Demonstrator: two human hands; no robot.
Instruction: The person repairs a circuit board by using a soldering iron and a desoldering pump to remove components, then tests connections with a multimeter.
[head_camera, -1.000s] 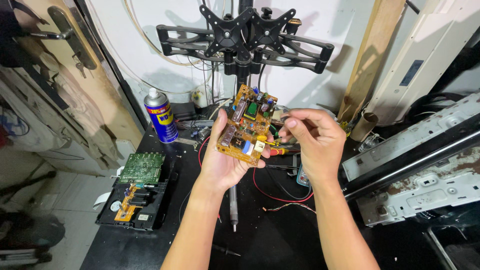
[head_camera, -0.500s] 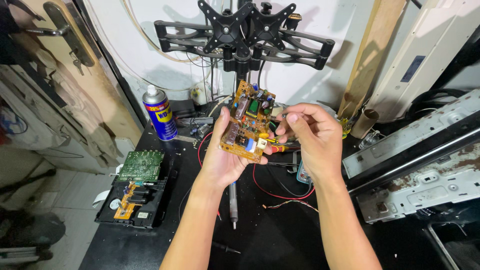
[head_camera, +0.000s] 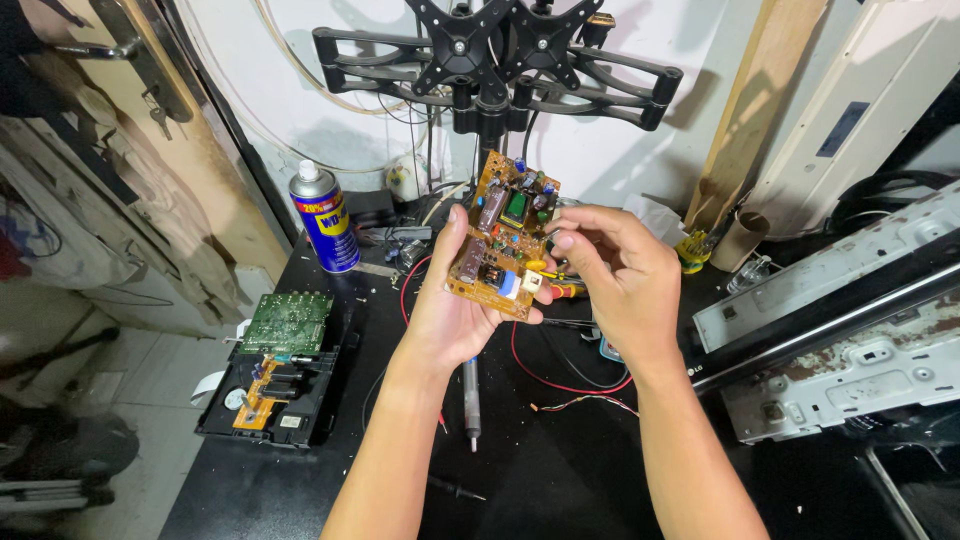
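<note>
Head view: left hand (head_camera: 447, 315) grips circuit board (head_camera: 503, 233) edges, midair.

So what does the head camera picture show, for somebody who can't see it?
Two hands hold up an orange circuit board over a black workbench: the left hand cradles it and the right hand pinches its edge. A blue spray can and a green circuit board sit to the left.
</note>
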